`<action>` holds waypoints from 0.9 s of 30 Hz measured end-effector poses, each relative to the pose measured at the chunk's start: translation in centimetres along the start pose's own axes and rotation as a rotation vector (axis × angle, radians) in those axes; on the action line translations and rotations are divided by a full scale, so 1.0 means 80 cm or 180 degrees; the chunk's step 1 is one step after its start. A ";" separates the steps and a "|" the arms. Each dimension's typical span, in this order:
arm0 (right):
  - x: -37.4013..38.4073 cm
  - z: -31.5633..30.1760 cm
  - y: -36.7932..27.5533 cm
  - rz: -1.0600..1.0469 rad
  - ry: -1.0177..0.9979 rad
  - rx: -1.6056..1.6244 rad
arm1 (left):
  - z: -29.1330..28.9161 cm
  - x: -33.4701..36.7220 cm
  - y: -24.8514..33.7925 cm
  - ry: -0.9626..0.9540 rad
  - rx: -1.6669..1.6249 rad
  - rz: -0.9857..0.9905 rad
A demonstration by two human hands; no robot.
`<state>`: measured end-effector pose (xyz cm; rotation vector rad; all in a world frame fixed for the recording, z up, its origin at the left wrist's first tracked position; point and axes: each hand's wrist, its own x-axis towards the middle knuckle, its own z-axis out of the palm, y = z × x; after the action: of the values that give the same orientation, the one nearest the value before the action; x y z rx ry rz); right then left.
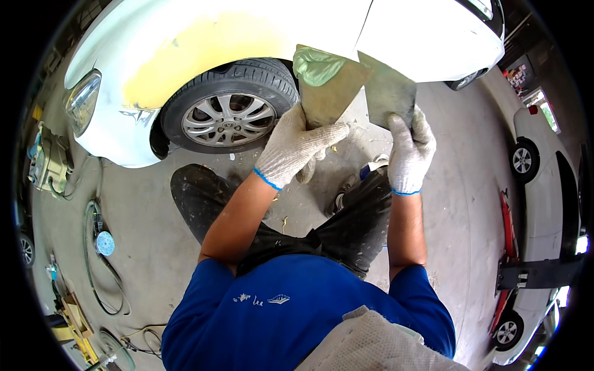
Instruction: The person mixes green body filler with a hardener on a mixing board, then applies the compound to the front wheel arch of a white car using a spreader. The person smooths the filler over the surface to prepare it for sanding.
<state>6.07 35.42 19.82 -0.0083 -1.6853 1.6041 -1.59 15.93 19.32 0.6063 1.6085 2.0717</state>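
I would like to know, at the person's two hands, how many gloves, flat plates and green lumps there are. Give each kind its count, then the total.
White gloves: 2
Flat plates: 2
Green lump: 1
Total: 5

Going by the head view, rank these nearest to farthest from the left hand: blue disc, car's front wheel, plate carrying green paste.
From the left hand:
1. Plate carrying green paste: in that hand's grip.
2. Car's front wheel: ahead and to the left.
3. Blue disc: off at far left.
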 end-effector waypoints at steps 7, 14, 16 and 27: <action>-0.005 -0.001 -0.009 -0.0065 -0.0451 -0.0135 | -0.001 0.001 -0.012 -0.0103 0.0612 0.0234; -0.001 -0.004 -0.016 0.0010 -0.0396 -0.0574 | -0.008 0.005 -0.001 0.0383 0.0220 -0.0014; 0.000 -0.005 -0.013 0.0116 -0.0226 -0.0195 | -0.011 0.006 -0.014 0.0283 0.0420 -0.0010; -0.005 -0.012 -0.009 -0.0404 -0.0857 -0.1218 | 0.002 0.002 -0.011 0.0104 0.0556 0.0062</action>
<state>7.21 35.91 20.14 0.1250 -2.1354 1.2106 -1.56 16.32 18.53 0.6521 1.8224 1.9778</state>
